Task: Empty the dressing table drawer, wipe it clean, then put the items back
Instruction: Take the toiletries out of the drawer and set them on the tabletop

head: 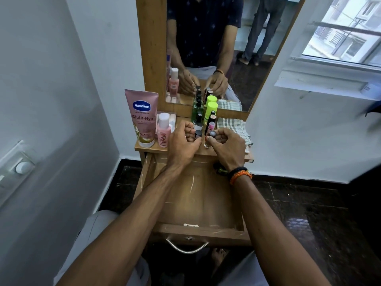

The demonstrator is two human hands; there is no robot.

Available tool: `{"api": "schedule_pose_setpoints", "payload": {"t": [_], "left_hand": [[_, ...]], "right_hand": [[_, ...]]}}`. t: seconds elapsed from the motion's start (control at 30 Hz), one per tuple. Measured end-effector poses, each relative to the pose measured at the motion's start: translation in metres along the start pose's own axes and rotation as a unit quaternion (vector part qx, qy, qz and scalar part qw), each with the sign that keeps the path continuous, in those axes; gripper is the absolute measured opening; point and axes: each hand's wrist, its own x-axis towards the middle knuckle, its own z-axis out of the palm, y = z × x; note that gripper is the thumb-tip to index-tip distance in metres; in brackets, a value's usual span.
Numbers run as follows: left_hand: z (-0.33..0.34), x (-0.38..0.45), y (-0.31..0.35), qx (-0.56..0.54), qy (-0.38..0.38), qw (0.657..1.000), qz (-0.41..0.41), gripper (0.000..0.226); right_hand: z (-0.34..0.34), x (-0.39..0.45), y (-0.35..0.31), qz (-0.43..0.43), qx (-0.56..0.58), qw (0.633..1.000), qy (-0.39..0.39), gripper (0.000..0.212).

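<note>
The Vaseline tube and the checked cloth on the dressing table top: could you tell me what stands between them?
In the head view, a pink bottle, then a cluster of small cosmetic bottles, with both hands among them.

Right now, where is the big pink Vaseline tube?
The Vaseline tube stands cap-down at the tabletop's left end, against the mirror frame, beside a small pink bottle.

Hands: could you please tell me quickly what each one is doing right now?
Left hand: curled shut, whether it holds anything cannot be told.
Right hand: shut on a small dark-capped bottle.
</note>
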Motion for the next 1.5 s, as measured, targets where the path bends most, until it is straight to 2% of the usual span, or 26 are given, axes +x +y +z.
{"api": "schedule_pose_setpoints", "payload": {"t": [0.5,1.5], "left_hand": [[0.007,0.005,-0.008,0.028,0.011,1.0,0.004,0.039],[0.015,0.001,-0.014,0.074,-0.002,0.997,-0.015,0.045]], "right_hand": [[0.013,-0.008,0.013,0.002,0.01,1.0,0.0,0.033],[0.018,-0.012,0.014,0.023,-0.003,1.0,0.018,0.032]]}}
